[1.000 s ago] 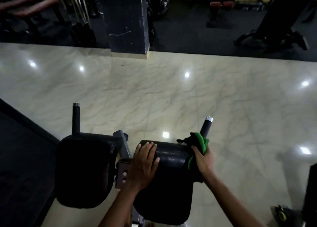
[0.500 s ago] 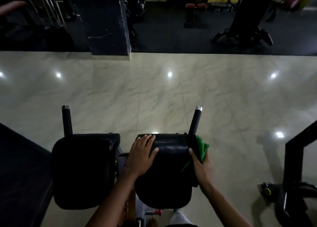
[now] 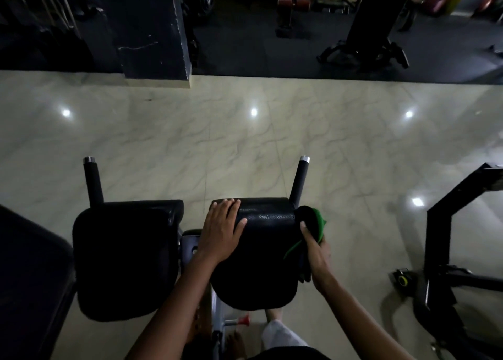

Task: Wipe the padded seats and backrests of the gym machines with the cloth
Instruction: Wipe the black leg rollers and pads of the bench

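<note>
Head view: my right hand (image 3: 317, 253), gripping the green cloth (image 3: 313, 225), has slid down from the right pad's (image 3: 261, 253) far corner onto its right edge. My left hand (image 3: 221, 230) stays flat on top. The left pad (image 3: 125, 259) looks unwiped.

Wore no sleeves over either forearm: both bare from wrist to frame edge. Showed no watch, ring or glove on left hand (image 3: 221, 230) or right hand (image 3: 317, 253). Had a pale trouser leg (image 3: 280, 332) below, dark garment edge (image 3: 288, 353) at bottom.
</note>
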Demonstrator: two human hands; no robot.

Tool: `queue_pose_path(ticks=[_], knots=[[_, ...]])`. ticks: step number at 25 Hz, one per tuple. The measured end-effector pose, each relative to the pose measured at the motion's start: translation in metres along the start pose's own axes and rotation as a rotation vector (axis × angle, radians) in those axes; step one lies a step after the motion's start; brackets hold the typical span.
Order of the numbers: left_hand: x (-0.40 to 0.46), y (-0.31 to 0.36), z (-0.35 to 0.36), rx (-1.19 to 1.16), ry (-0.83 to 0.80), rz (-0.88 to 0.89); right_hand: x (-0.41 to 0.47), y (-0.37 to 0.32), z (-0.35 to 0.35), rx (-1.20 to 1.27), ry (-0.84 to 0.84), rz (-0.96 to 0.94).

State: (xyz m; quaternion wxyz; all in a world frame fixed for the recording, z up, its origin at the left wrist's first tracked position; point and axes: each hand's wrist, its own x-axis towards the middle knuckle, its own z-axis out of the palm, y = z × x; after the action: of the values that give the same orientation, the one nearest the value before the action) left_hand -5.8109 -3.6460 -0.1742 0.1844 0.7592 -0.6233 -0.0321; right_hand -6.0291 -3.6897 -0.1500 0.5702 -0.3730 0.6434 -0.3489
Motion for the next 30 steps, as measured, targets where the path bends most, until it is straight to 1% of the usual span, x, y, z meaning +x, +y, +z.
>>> queue_pose_path(ticks=[1, 4, 6, 7, 9, 11, 13, 14, 16, 17, 18, 19, 21, 22, 24, 25, 27, 28, 30], knots=[[0.000, 0.000, 0.000, 0.002, 0.006, 0.009, -0.001, 0.016, -0.004, -0.022, 0.001, 0.017], [0.001, 0.000, -0.003, 0.007, -0.007, 0.028, -0.008, 0.074, -0.019, -0.062, -0.016, 0.167], [-0.001, 0.000, -0.005, 0.005, -0.030, 0.032, -0.014, 0.085, -0.023, -0.051, -0.015, 0.192], [-0.002, -0.001, -0.006, 0.001, -0.042, 0.036, -0.015, 0.079, -0.021, -0.060, -0.003, 0.148], [-0.003, -0.002, -0.008, -0.007, -0.065, 0.048, -0.015, 0.049, -0.014, -0.182, 0.025, -0.041], [-0.002, -0.004, -0.010, -0.021, -0.076, 0.058, -0.014, 0.010, -0.002, -0.380, 0.016, -0.337], [-0.003, -0.004, -0.013, -0.046, -0.075, 0.062, -0.007, -0.015, 0.012, -0.611, -0.056, -0.626], [-0.004, -0.004, -0.014, -0.056, -0.076, 0.060, -0.002, -0.017, 0.017, -0.782, -0.105, -0.732], [-0.005, -0.004, -0.015, -0.061, -0.079, 0.062, 0.004, -0.004, 0.018, -1.100, -0.134, -0.899], [-0.006, -0.004, -0.014, -0.062, -0.083, 0.071, 0.004, 0.009, 0.013, -1.188, -0.119, -0.971], [-0.006, -0.004, -0.015, -0.069, -0.085, 0.076, 0.001, 0.021, 0.006, -1.243, -0.113, -1.029], [-0.007, -0.004, -0.016, -0.078, -0.092, 0.074, -0.003, 0.035, -0.002, -1.296, -0.142, -1.073], [-0.007, -0.005, -0.018, -0.085, -0.111, 0.067, -0.011, 0.058, -0.020, -1.407, -0.266, -1.166], [-0.006, -0.005, -0.018, -0.078, -0.110, 0.065, -0.008, 0.059, -0.024, -1.456, -0.289, -1.259], [-0.007, -0.005, -0.018, -0.057, -0.110, 0.072, 0.005, 0.043, -0.023, -1.462, -0.277, -1.413], [-0.008, -0.005, -0.017, -0.049, -0.111, 0.083, 0.013, 0.029, -0.019, -1.450, -0.251, -1.443], [-0.009, -0.005, -0.016, -0.042, -0.089, 0.089, 0.022, 0.005, -0.007, -1.451, -0.238, -1.358], [-0.008, -0.005, -0.015, -0.038, -0.072, 0.088, 0.023, 0.001, -0.003, -1.425, -0.245, -1.322], [-0.008, -0.004, -0.016, -0.035, -0.077, 0.082, 0.019, 0.016, -0.003, -1.368, -0.289, -1.306]])
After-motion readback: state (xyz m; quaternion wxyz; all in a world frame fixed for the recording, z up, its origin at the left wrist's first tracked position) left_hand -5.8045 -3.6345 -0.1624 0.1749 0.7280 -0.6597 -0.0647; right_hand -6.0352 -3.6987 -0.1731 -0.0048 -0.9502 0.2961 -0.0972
